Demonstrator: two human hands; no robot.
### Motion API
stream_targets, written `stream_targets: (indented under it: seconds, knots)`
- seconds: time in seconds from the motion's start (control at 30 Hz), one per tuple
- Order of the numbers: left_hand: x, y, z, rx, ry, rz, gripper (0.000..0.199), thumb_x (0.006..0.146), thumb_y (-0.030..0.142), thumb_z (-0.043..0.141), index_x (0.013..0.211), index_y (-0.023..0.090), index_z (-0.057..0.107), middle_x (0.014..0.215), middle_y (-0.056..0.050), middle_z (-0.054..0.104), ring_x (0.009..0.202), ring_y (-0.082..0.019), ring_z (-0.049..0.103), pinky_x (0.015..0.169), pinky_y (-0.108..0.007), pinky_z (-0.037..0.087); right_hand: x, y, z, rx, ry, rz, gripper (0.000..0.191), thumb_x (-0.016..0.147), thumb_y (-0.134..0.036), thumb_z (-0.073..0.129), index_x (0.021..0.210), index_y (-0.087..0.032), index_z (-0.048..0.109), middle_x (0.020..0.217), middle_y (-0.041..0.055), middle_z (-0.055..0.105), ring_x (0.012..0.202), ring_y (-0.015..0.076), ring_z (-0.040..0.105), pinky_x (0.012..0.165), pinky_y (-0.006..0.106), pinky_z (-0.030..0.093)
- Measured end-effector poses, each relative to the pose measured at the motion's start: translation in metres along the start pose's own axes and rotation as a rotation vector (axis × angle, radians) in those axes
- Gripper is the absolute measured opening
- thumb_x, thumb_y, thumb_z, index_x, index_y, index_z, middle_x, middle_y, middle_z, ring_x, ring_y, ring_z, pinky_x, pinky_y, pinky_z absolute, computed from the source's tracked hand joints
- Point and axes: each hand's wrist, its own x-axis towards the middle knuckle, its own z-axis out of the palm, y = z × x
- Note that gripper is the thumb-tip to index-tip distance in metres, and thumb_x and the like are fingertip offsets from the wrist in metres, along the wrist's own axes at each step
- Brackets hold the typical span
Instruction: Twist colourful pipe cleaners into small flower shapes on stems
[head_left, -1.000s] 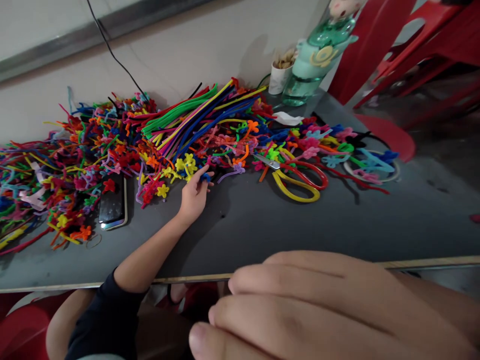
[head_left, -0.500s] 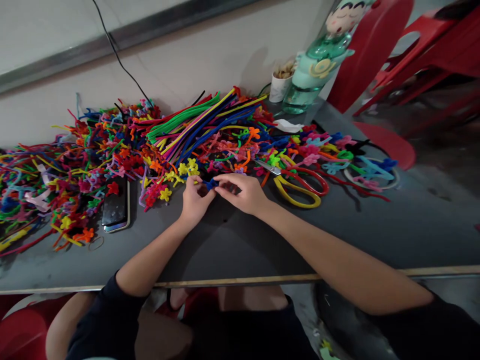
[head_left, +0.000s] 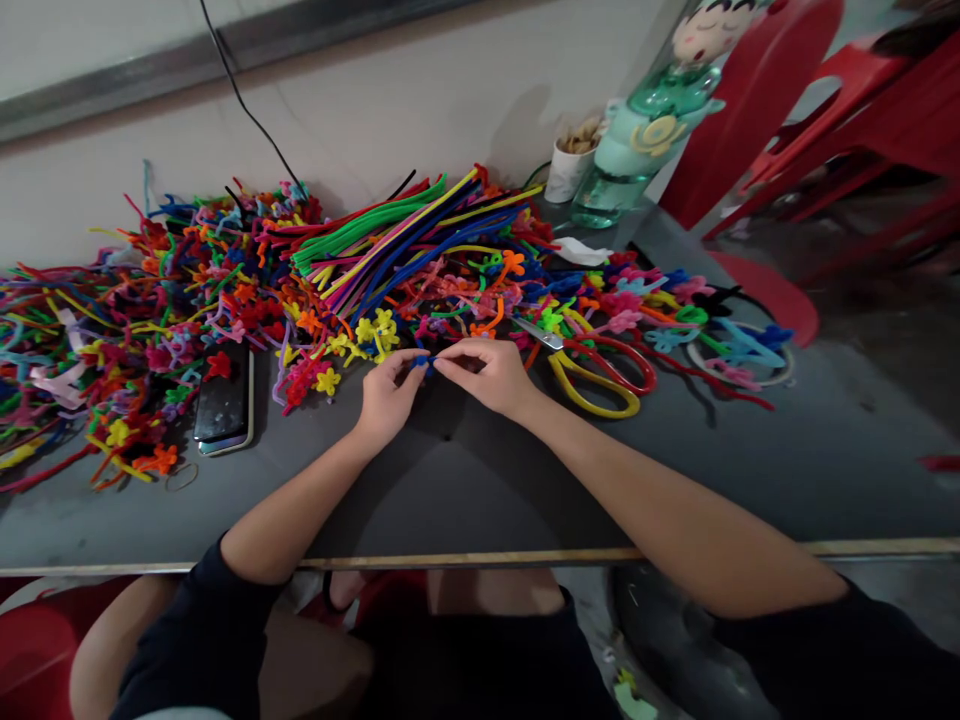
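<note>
Between my hands, just above the dark table (head_left: 480, 490), is a small blue pipe cleaner piece (head_left: 424, 363), mostly covered by fingers. My left hand (head_left: 390, 397) pinches it from the left with thumb and forefinger. From the right, my right hand (head_left: 487, 374) is closed in a pinch at its edge. Yellow pipe cleaner flowers (head_left: 377, 330) lie just beyond my left hand. Scissors (head_left: 600, 372) with red and yellow handles rest to the right of my right hand, blades towards the pile.
A heap of colourful pipe cleaner pieces (head_left: 172, 300) spreads along the wall, with a bundle of straight pipe cleaners (head_left: 390, 240) on top. A phone (head_left: 225, 405) lies left. At the back right stand a paper cup (head_left: 568, 172) and a green figure-shaped bottle (head_left: 622, 165). Red chairs (head_left: 750, 110) are beyond.
Less of the blue piece shows between my fingers, and my fingertips have shifted on it. The camera view has moved slightly; the things on the table lie as before.
</note>
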Motion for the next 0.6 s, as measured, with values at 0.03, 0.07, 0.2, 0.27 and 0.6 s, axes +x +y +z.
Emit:
stream_targets:
  seconds: [0.03, 0.07, 0.2, 0.27, 0.6]
  knots:
    - [0.001, -0.001, 0.0, -0.014, -0.004, -0.021, 0.02, 0.082, 0.025, 0.06, 0.098, 0.017, 0.068, 0.077, -0.002, 0.067, 0.06, -0.009, 0.059, 0.061, -0.022, 0.049, 0.001, 0.001, 0.0, 0.079, -0.039, 0.06, 0.025, 0.079, -0.041, 0.066, 0.08, -0.017, 0.074, 0.072, 0.0043, 0.07, 0.056, 0.0123, 0.059, 0.051, 0.025, 0.046]
    - [0.001, -0.001, -0.001, -0.021, -0.009, -0.039, 0.02, 0.081, 0.023, 0.06, 0.098, 0.017, 0.068, 0.076, -0.002, 0.068, 0.059, -0.008, 0.06, 0.059, -0.021, 0.05, 0.003, 0.003, -0.001, 0.158, -0.089, 0.116, 0.028, 0.077, -0.043, 0.067, 0.081, -0.017, 0.074, 0.07, 0.0043, 0.069, 0.054, 0.0121, 0.059, 0.049, 0.025, 0.046]
    - [0.002, -0.001, -0.002, -0.037, -0.036, -0.075, 0.022, 0.081, 0.019, 0.058, 0.099, 0.018, 0.07, 0.075, -0.001, 0.07, 0.059, -0.009, 0.062, 0.057, -0.02, 0.052, 0.009, 0.01, -0.004, 0.327, -0.242, 0.241, 0.031, 0.07, -0.046, 0.072, 0.081, -0.016, 0.075, 0.064, 0.0032, 0.067, 0.051, 0.011, 0.057, 0.044, 0.023, 0.043]
    - [0.002, 0.0, -0.002, -0.045, -0.058, -0.074, 0.023, 0.08, 0.019, 0.058, 0.099, 0.019, 0.071, 0.074, -0.001, 0.071, 0.059, -0.009, 0.063, 0.058, -0.021, 0.053, 0.011, 0.012, -0.005, 0.338, -0.253, 0.27, 0.029, 0.066, -0.044, 0.076, 0.077, -0.017, 0.075, 0.061, 0.0023, 0.066, 0.05, 0.0104, 0.056, 0.043, 0.022, 0.043]
    - [-0.004, 0.003, 0.001, -0.051, -0.057, -0.06, 0.018, 0.076, 0.024, 0.064, 0.089, 0.015, 0.074, 0.076, -0.005, 0.074, 0.057, -0.01, 0.065, 0.057, -0.022, 0.055, 0.012, 0.005, -0.007, 0.354, -0.252, 0.305, 0.031, 0.055, -0.041, 0.083, 0.067, -0.015, 0.071, 0.054, 0.0001, 0.062, 0.047, 0.0094, 0.055, 0.044, 0.021, 0.042]
